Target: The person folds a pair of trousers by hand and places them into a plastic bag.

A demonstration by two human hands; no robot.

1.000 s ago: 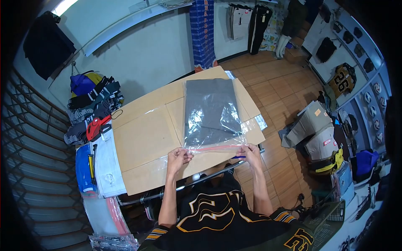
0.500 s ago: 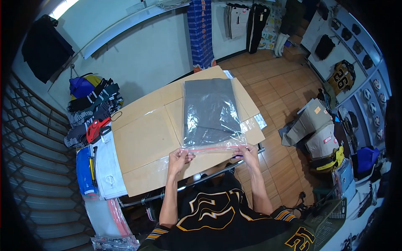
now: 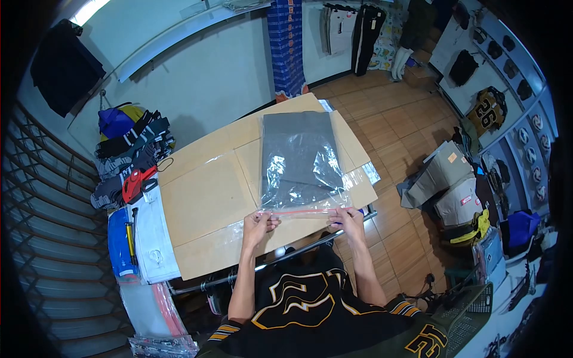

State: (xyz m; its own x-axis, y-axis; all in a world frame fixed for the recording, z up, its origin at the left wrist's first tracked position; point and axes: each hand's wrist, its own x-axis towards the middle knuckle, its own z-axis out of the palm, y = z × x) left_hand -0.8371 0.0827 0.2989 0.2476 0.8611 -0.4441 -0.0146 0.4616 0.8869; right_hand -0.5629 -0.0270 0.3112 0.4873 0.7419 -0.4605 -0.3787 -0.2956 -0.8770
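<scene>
Left hand point(image 3: 258, 223) and right hand point(image 3: 347, 218) pinched shut on the near, red-striped edge of a clear plastic bag point(image 3: 298, 164), one at each corner. Bag stretched flat away from the fingers across a cardboard-covered table point(image 3: 203, 197), grey folded garment point(image 3: 295, 143) inside. Stacked dark clothing point(image 3: 128, 158) well off beyond the left hand.

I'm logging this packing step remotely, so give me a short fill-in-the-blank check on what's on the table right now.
1. The clear plastic bag holds a folded ____ garment.
2. The strip along the bag's near edge, between the left hand and right hand, is ____.
3. The bag lies on a flattened sheet of ____.

Missing words: grey; red; cardboard
</scene>
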